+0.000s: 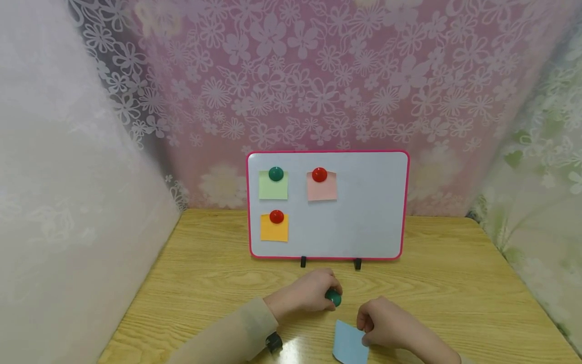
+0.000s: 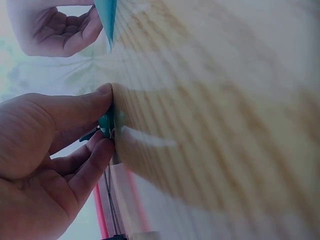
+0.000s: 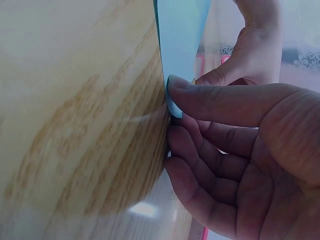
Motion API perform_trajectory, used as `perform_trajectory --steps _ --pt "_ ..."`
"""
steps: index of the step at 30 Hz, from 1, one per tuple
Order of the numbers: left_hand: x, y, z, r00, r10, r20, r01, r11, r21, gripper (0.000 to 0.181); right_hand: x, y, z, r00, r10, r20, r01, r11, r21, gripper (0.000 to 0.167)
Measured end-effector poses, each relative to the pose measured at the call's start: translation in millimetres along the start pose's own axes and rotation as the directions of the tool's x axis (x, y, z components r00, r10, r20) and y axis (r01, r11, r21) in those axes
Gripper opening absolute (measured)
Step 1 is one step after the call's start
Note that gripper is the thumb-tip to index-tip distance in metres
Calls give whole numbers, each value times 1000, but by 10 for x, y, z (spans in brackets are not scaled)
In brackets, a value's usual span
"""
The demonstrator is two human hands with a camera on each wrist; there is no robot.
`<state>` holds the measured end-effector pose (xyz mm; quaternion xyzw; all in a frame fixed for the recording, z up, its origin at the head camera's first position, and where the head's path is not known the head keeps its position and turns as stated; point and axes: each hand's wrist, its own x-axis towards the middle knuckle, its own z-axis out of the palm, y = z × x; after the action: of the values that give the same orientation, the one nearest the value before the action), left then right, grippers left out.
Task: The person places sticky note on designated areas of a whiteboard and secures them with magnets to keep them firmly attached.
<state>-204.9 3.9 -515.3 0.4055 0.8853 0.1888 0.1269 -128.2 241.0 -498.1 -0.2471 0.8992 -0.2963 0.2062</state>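
Observation:
My left hand (image 1: 312,290) grips a round green magnet (image 1: 334,298) between thumb and fingers, low at the tabletop. The left wrist view shows the same magnet (image 2: 105,123) partly hidden by the fingertips. To the right, my right hand (image 1: 386,323) pinches the edge of a light blue sticky note (image 1: 350,344). In the right wrist view, the thumb lies over the corner of the blue note (image 3: 182,40), while the other fingers curl beside it at the table. The note tilts up from the wood, and its lower end runs near the bottom of the head view.
Behind the hands stands a pink-framed whiteboard (image 1: 364,217) on black feet. Green (image 1: 273,191), pink (image 1: 322,191) and orange (image 1: 274,232) sticky notes hang on it under round magnets. Floral curtains surround the wooden table (image 1: 204,283).

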Motion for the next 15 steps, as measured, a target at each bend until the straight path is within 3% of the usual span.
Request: perform_trajectory --steps 15 --pt "2 17 -23 1000 -6 4 6 999 -39 27 6 -21 -1 999 35 22 -35 999 24 23"
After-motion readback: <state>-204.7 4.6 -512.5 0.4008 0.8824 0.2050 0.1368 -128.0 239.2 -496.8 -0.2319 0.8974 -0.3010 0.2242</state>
